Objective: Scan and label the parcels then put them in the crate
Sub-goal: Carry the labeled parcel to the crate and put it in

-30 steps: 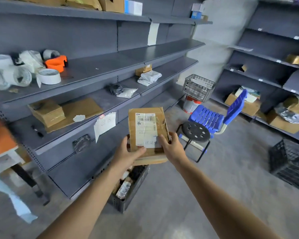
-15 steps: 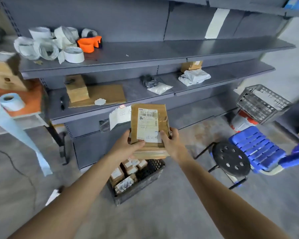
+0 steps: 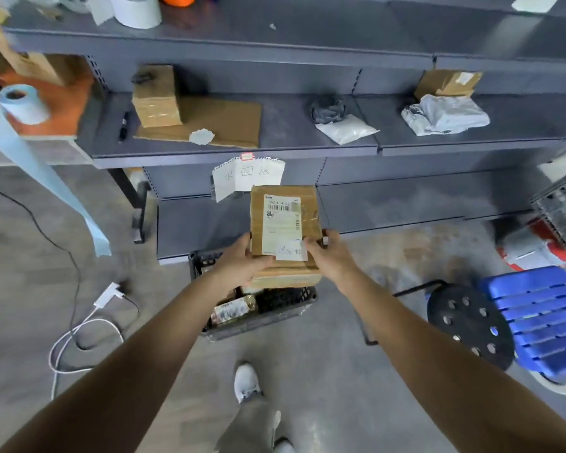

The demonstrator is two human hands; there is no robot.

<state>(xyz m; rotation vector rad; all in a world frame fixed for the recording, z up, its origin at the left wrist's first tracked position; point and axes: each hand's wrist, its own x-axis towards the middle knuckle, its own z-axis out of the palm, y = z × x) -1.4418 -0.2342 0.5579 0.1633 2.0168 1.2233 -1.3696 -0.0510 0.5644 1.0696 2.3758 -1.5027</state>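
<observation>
- You hold a brown rectangular cardboard parcel (image 3: 283,223) at your 12 o'clock, tilted up so that its face with the white shipping label looks at you.
- Your left hand (image 3: 242,261) grips the parcel's lower left edge: the thumb lies over the front face and the fingers curl underneath.
- Your right hand (image 3: 329,259) grips the lower right edge; its thumb presses beside a small white handwritten slip (image 3: 291,250) stuck at the label's 6 o'clock end, and its fingers wrap round the side.
- The parcel hangs directly above a black plastic mesh crate (image 3: 285,305) on the grey floor, apart from it; the crate already holds several small taped parcels (image 3: 234,309).
- At 12 o'clock from the parcel a white paper sign (image 3: 247,174) with handwriting hangs from the edge of the grey metal shelf (image 3: 285,148).
- At 4 o'clock from the crate stands a round black perforated stool (image 3: 468,322), with a blue slatted plastic chair (image 3: 543,318) just beside it.
- At 8 o'clock a white cable (image 3: 79,335) loops on the floor.
- Your grey shoe (image 3: 247,382) shows at 6 o'clock.
</observation>
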